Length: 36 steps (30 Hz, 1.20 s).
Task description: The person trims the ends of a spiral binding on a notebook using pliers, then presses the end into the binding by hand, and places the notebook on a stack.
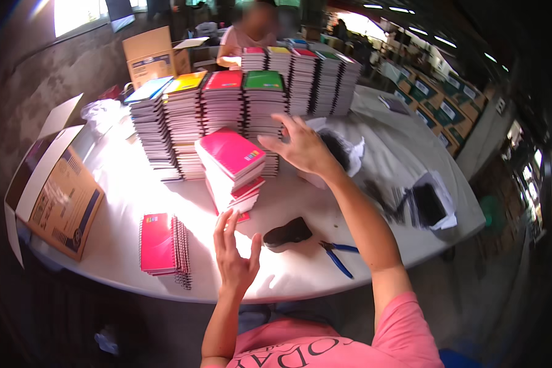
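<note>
A leaning stack of pink notebooks [230, 150] stands mid-table, its layers turned at different angles. My right hand [300, 146] is raised just right of this stack, fingers spread and holding nothing. Nearer the front edge, my left hand [235, 262] is open, palm inward, its fingertips by the foot of the same stack. To its left lies a small pile of pink spiral-bound notebooks [157, 245]. A black block-like object [288, 233] with a pale underside rests to the right of my left hand. Blue-handled pliers [338, 259] lie beside it.
Tall stacks of notebooks [265, 98] with blue, yellow, red and green covers rise behind. An open cardboard box [64, 202] stands left, another [150, 61] farther back. White wrappings hold dark bundles [428, 202] at right. A person [251, 37] is across the table.
</note>
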Tool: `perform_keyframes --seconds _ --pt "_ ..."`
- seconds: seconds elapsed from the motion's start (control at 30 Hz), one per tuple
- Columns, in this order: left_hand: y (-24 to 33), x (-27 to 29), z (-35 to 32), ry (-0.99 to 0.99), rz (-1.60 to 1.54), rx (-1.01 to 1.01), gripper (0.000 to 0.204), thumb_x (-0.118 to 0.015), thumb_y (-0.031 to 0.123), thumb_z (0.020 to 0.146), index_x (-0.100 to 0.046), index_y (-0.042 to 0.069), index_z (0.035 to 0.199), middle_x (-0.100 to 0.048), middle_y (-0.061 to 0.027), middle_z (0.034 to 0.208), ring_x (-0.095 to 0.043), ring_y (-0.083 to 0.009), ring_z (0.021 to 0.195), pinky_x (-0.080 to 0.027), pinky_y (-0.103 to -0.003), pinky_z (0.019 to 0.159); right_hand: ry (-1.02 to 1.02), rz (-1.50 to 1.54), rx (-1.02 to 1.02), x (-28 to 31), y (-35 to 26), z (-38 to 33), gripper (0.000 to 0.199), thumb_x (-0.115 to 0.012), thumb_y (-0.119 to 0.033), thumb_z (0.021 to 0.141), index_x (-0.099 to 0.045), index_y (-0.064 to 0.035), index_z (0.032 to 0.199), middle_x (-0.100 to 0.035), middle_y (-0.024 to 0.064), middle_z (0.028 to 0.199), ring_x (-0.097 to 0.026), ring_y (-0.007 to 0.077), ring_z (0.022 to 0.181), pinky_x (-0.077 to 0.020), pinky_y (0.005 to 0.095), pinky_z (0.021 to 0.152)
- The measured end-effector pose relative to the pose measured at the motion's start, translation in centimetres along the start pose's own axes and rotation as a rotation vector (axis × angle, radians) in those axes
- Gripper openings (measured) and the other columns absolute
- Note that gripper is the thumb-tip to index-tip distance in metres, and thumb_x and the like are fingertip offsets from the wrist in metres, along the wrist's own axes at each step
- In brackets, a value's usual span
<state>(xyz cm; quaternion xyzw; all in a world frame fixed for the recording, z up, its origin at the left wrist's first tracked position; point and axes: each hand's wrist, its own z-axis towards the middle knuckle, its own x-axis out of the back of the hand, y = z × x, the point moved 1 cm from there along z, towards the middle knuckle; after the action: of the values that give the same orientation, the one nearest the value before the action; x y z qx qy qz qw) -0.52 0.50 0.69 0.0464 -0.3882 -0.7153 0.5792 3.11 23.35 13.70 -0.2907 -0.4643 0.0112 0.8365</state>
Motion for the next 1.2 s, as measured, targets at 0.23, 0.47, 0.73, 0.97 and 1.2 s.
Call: perform_keyframes --seconds 0.23,0.47,0.73,0.97,1.2 --pt "-3.0 -2.0 8.2 0.119 0.107 -0.042 0.065 -0.054 0.035 0.091 -0.029 0.005 0.143 -0.032 -0.0183 0.145 -0.031 -0.0390 0.133 -0.024 -0.047 0.108 -0.186 0.659 -0.228 -6.2 -0.3 2.6 0.067 -0.079 -0.047 0.070 -0.061 0.0053 0.109 -0.065 0.0115 0.096 -0.060 0.0189 0.092 -0.0467 0.0304 0.084" --pt "-3.2 -1.7 8.5 0.118 0.244 -0.103 0.050 -0.057 0.035 0.089 -0.050 0.012 0.132 -0.050 -0.0104 0.131 -0.035 -0.0363 0.129 -0.028 -0.047 0.105 -0.145 0.184 -0.167 -3.5 -0.7 3.7 0.041 -0.080 -0.023 0.071 -0.063 0.0001 0.100 -0.068 0.0114 0.089 -0.064 0.0162 0.081 -0.0479 0.0268 0.074" --pt "-1.4 0.2 9.6 0.205 -0.322 0.181 0.058 -0.054 0.039 0.093 -0.042 -0.001 0.133 -0.051 -0.0176 0.126 -0.038 -0.0307 0.126 -0.028 -0.042 0.105 0.085 0.602 -0.048 -1.9 -5.5 -2.7 0.036 -0.075 -0.016 0.077 -0.052 -0.0051 0.102 -0.066 0.0111 0.097 -0.067 0.0227 0.081 -0.0524 0.0361 0.073" --pt "1.0 7.0 4.0 -0.217 -0.002 0.164 0.015 -0.063 0.006 0.083 -0.060 0.005 0.098 -0.063 -0.0058 0.092 -0.060 -0.0236 0.091 -0.039 -0.037 0.088 0.138 0.241 -0.155 -0.5 2.5 -13.7 0.043 -0.070 -0.030 0.082 -0.054 -0.0064 0.114 -0.059 0.0107 0.114 -0.059 0.0269 0.101 -0.0459 0.0397 0.088" --pt "-1.8 2.8 -3.5 -0.533 0.453 -0.177 0.026 -0.068 0.030 0.075 -0.060 0.014 0.093 -0.053 -0.0120 0.104 -0.046 -0.0324 0.115 -0.009 -0.066 0.099 0.209 -0.699 -0.634 2.1 23.0 -22.2 0.035 -0.062 -0.023 0.085 -0.056 -0.0101 0.117 -0.058 0.0134 0.113 -0.054 0.0328 0.105 -0.0430 0.0407 0.089"
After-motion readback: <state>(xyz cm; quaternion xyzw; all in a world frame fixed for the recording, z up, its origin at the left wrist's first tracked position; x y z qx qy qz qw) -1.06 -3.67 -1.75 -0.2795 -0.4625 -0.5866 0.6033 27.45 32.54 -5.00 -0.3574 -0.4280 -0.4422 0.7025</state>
